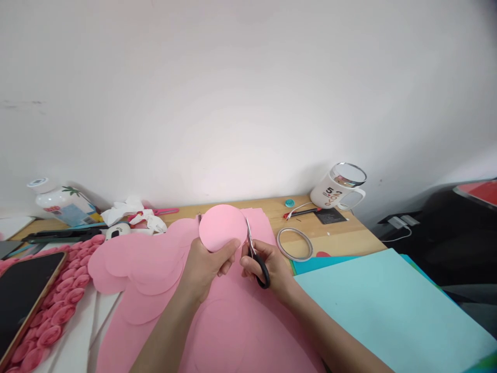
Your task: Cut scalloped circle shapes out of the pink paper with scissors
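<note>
A round pink paper circle is pinched at its lower edge by my left hand, thumb on top. My right hand grips black-handled scissors, fingers closed around the handles. The blades point up and away along the right edge of the circle; I cannot tell whether they touch it. Under both hands lie pink paper sheets. Several overlapping pink paper circles are spread to the left of my left hand.
Light blue paper lies at the right. Behind it are a tape roll, a pen and a white mug. At the left are a phone, rows of pink rolled rosettes, tissues and a white bottle.
</note>
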`<state>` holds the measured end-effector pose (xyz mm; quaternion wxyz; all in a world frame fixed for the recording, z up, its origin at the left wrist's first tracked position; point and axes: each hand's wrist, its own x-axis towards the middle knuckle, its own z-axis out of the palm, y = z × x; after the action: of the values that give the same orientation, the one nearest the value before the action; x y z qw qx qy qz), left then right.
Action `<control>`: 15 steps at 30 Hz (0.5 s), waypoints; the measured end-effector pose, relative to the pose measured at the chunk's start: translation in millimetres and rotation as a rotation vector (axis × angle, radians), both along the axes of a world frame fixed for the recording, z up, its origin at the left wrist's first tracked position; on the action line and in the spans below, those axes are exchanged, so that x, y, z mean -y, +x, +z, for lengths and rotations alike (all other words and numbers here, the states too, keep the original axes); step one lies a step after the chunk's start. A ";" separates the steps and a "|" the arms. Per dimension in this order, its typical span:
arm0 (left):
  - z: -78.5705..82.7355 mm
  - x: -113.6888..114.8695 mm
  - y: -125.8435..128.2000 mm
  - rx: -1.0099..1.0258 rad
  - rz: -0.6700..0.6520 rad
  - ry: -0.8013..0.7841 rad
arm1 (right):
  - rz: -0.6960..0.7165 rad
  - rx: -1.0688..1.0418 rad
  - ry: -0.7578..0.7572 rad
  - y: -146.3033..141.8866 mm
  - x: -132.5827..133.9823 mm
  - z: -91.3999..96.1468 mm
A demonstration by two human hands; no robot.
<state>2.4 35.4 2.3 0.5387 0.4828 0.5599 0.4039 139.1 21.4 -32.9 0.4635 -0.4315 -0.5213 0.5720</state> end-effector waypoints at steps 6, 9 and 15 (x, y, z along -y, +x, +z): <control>0.5 0.4 0.5 0.049 0.006 0.001 | -0.002 -0.008 -0.009 -0.7 -0.2 -0.1; 0.0 1.1 0.5 0.068 -0.012 0.018 | 0.004 -0.004 -0.011 -0.7 0.0 -0.9; -0.9 1.6 0.8 -0.021 -0.006 0.027 | 0.010 -0.028 -0.001 -0.3 -0.8 -4.7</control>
<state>3.2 33.8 1.5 0.5278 0.4959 0.5585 0.4046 138.9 22.2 -37.6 0.4678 -0.4211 -0.5166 0.5804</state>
